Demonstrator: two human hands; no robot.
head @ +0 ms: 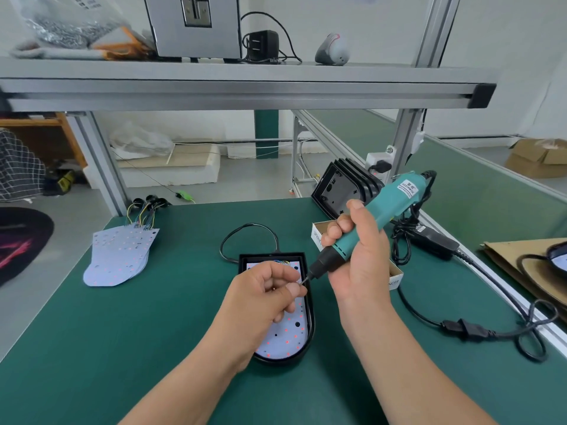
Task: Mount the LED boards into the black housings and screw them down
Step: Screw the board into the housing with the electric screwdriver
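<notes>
Left hand pinching one screw, right hand gripping one screwdriver, over one housing.

Table mat: plain dark green.
Housing, centre: black.
LED board inside it: white, scattered red dots, a few black holes.
Screwdriver, 1 o'clock of housing: teal body, black nose, white label.
Board stack, 9 o'clock: white, red-dotted; wires yellow, blue, black.
Housing stack, 1 o'clock: black.
Box: white side, black lettering.

Open mat left of housing; cables and box crowd right.
</notes>
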